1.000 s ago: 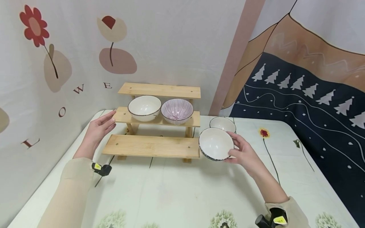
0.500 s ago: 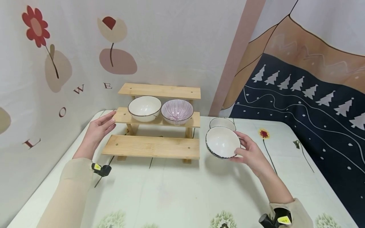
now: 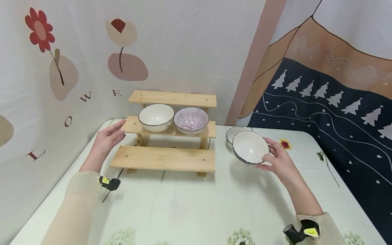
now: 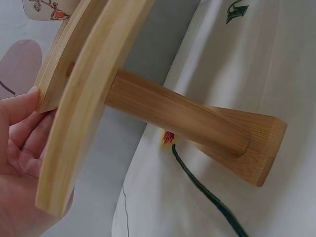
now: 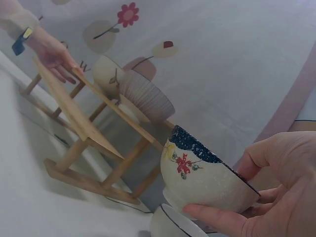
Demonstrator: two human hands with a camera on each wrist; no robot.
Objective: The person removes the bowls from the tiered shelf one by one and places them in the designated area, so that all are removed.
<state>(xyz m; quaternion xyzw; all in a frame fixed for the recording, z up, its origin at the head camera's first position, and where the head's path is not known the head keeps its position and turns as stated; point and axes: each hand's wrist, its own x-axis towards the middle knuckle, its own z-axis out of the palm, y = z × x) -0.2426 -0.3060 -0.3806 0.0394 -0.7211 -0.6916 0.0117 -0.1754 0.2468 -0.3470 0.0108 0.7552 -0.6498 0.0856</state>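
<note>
White bowl (image 3: 249, 147) has moved right and slightly farther off, away from the wooden rack (image 3: 162, 158), in the right hand (image 3: 281, 161).
Fingers grasping its right side, it is held above the desk (image 3: 190, 204), overlapping the desk bowl (image 3: 231, 135) in the head view. It looks like glazed ceramic: probably stiff, fairly light, slick and easily chipped, so gripping near the rim with support under the curved wall should suit. Outside shows a speckled dark-blue band and red flower; inside is glossy. The left hand (image 3: 105, 141), fingers released, touches the left end of the smooth-grained middle shelf (image 3: 131, 126), which bears a dark-rimmed bowl (image 3: 156, 117) and a purple-striped bowl (image 3: 191, 120).
</note>
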